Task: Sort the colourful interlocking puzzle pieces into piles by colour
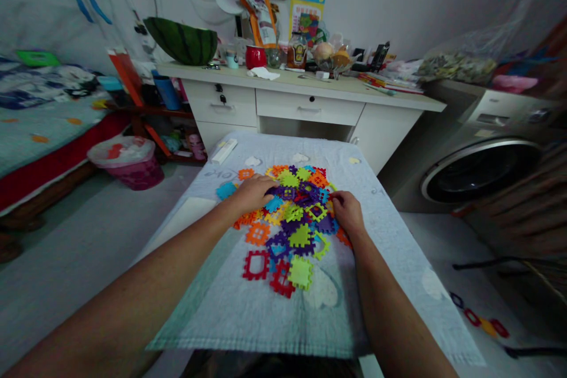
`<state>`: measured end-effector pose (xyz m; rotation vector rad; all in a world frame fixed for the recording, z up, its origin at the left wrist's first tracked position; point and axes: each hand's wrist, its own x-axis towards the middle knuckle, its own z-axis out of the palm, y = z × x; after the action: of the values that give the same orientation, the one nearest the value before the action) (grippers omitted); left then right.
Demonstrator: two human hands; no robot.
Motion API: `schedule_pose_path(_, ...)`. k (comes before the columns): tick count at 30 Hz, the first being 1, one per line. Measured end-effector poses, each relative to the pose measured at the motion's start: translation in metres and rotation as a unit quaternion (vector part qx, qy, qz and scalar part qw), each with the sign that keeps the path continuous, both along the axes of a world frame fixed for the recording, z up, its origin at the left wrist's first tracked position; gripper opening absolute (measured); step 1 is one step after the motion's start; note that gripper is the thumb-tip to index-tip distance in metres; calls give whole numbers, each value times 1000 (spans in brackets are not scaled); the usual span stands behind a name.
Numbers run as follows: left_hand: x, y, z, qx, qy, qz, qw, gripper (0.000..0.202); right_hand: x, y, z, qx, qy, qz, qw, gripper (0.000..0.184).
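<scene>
A heap of flat, toothed plastic puzzle tiles in purple, lime green, orange, red and blue lies on a small table covered with a pale blue cloth. My left hand rests palm down on the left side of the heap, fingers curled over purple and blue tiles. At the heap's right edge my right hand has its fingers bent down onto the tiles. Whether either hand grips a tile is hidden. A red frame tile and a lime tile lie nearest to me.
A white desk with half a watermelon, a red mug and jars stands behind the table. A washing machine is at the right, a bed and a pink bin at the left. Loose tiles lie on the floor.
</scene>
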<state>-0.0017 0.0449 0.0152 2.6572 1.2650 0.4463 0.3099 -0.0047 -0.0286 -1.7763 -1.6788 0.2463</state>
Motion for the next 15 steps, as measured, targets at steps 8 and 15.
schedule_pose_path(8,-13,12,10,-133,-373,185,900,11,-1,-1,1,-3,-10,0,1000,27)
schedule_pose_path(15,-22,11,14,-221,-458,238,828,26,-1,0,0,0,-15,1,1000,27)
